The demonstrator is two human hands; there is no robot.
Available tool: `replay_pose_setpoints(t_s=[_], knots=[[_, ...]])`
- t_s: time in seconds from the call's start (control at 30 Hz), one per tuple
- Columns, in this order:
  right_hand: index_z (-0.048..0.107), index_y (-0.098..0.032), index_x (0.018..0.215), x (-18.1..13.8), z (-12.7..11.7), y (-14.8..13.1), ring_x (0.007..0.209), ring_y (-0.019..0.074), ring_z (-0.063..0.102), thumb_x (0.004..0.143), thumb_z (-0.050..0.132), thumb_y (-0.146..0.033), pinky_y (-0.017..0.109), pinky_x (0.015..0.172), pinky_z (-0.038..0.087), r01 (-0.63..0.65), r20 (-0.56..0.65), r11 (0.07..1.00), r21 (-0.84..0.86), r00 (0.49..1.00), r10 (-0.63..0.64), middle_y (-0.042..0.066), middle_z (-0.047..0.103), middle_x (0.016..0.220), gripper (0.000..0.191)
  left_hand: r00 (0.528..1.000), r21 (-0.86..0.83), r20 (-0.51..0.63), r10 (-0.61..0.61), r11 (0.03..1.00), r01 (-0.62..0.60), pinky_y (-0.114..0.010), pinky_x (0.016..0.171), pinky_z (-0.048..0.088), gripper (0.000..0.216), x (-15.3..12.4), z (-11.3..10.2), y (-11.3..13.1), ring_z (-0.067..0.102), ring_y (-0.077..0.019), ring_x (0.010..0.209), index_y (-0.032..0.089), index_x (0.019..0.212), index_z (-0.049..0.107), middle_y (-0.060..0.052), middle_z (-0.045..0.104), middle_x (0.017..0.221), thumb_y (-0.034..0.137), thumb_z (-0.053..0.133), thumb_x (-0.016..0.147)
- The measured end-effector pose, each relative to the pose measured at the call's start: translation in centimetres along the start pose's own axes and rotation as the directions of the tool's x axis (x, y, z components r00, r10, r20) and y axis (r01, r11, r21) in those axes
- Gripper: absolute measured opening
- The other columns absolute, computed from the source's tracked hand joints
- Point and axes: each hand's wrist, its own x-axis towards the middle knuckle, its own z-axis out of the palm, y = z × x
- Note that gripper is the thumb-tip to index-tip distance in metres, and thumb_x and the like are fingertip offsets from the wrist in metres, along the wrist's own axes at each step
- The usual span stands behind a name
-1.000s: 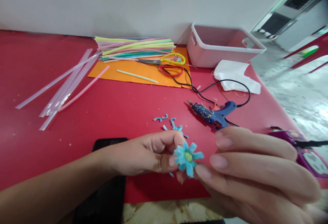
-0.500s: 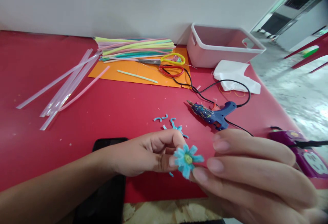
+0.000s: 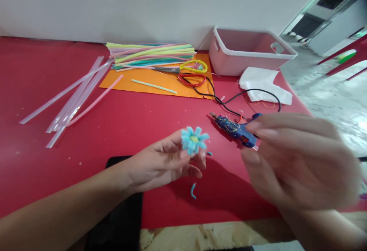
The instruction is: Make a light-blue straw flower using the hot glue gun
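Note:
Between the thumb and fingers of my left hand (image 3: 169, 161) is a small blue pipe-cleaner flower (image 3: 194, 140) with a yellow-green centre, facing up towards me. My right hand (image 3: 301, 159) is smeared by motion, apart from the flower, at the handle of a blue glue gun (image 3: 233, 126). Its fingertips overlap the handle in view; I cannot tell whether they touch it. The glue gun lies on its side on the red table, with dried strands on its nozzle end. A short blue pipe-cleaner scrap (image 3: 193, 191) lies below my left hand.
Pipe cleaners (image 3: 155, 54) and scissors (image 3: 183, 69) lie on an orange sheet (image 3: 155, 77) at the back. Clear glue sticks (image 3: 77, 94) are on the left, a pink bin (image 3: 237, 57) at back right. A black phone (image 3: 120, 209) sits under my left forearm. The gun's black cord loops rightward.
My right hand has left the flower and moved right and up to the glue gun's handle. My left hand has carried the flower slightly up and left.

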Motion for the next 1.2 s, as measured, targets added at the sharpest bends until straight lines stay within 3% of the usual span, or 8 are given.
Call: replay_pose_setpoints(t_s=[0.13,0.23,0.3,0.67,0.73,0.9,1.07,1.2], knots=[[0.065,-0.020,0.099,0.4,0.1,2.4,0.075,0.0137,0.067,0.087,0.063,-0.008,0.027,0.068,0.055,0.011,0.269,1.000,-0.011,0.963,-0.008,0.002,0.070,0.084,0.017,0.991,-0.130,-0.129,0.046,0.990,-0.063,-0.025,0.074,0.054,0.013,0.3,0.0,0.9,0.061,-0.0118,0.081,0.017,0.083,0.070,0.001,0.058,0.084,0.021,0.082,0.079],[0.067,-0.019,0.095,0.1,0.4,3.2,0.078,0.0146,0.068,0.092,0.058,-0.014,0.026,0.069,0.055,-0.016,0.588,1.000,0.009,0.809,0.008,0.004,0.071,0.086,0.011,0.974,-0.167,-0.211,0.083,0.979,-0.120,-0.021,0.063,0.051,0.017,0.5,0.3,1.1,0.056,-0.0087,0.070,0.015,0.077,0.066,0.002,0.054,0.077,0.017,0.083,0.076],[0.068,-0.020,0.096,-0.2,0.7,3.4,0.081,0.0149,0.069,0.093,0.056,-0.014,0.026,0.071,0.055,-0.064,0.693,0.997,0.046,0.721,0.014,0.004,0.071,0.089,0.014,0.958,-0.163,-0.261,0.116,0.973,-0.163,-0.017,0.059,0.048,0.021,0.8,0.4,1.1,0.054,-0.0064,0.065,0.013,0.072,0.064,0.003,0.053,0.073,0.016,0.085,0.075],[0.071,-0.022,0.099,-0.6,1.6,3.2,0.088,0.0149,0.071,0.095,0.054,-0.016,0.027,0.079,0.058,-0.172,0.796,0.983,0.071,0.604,0.048,0.004,0.073,0.099,0.018,0.897,-0.104,-0.397,0.193,0.962,-0.253,-0.011,0.045,0.038,0.029,1.1,0.3,1.3,0.049,-0.0019,0.054,0.013,0.069,0.062,0.004,0.055,0.068,0.018,0.091,0.068],[0.072,-0.021,0.096,-0.4,1.5,3.3,0.084,0.0133,0.072,0.096,0.056,-0.019,0.024,0.076,0.057,-0.189,0.787,0.976,0.112,0.616,0.029,0.003,0.075,0.094,0.016,0.883,-0.092,-0.422,0.205,0.959,-0.267,-0.011,0.043,0.036,0.031,1.1,0.4,1.3,0.049,-0.0014,0.052,0.012,0.069,0.063,0.005,0.056,0.067,0.019,0.093,0.065],[0.071,-0.020,0.108,-0.4,1.6,3.7,0.091,0.0162,0.073,0.096,0.052,-0.016,0.028,0.079,0.058,-0.128,0.631,0.992,0.021,0.771,0.087,0.007,0.076,0.099,0.022,0.868,-0.075,-0.446,0.217,0.958,-0.278,-0.010,0.042,0.037,0.033,1.1,0.5,1.3,0.049,-0.0012,0.051,0.011,0.067,0.062,0.005,0.056,0.066,0.020,0.094,0.064],[0.069,-0.018,0.111,-1.1,2.5,3.8,0.095,0.0176,0.072,0.095,0.051,-0.013,0.030,0.085,0.058,-0.084,0.686,0.996,-0.014,0.724,0.070,0.009,0.072,0.106,0.024,0.857,-0.080,-0.465,0.219,0.954,-0.288,-0.010,0.043,0.038,0.032,1.2,0.5,1.4,0.050,-0.0018,0.051,0.013,0.068,0.063,0.005,0.056,0.063,0.020,0.094,0.063],[0.066,-0.018,0.095,-1.0,2.7,3.4,0.083,0.0156,0.070,0.095,0.053,-0.017,0.026,0.075,0.055,-0.162,0.644,0.987,-0.015,0.753,0.134,0.005,0.073,0.090,0.013,0.859,-0.085,-0.459,0.228,0.951,-0.298,-0.010,0.042,0.038,0.030,1.1,0.3,1.3,0.051,-0.0022,0.051,0.014,0.067,0.065,0.006,0.056,0.061,0.018,0.094,0.063]])
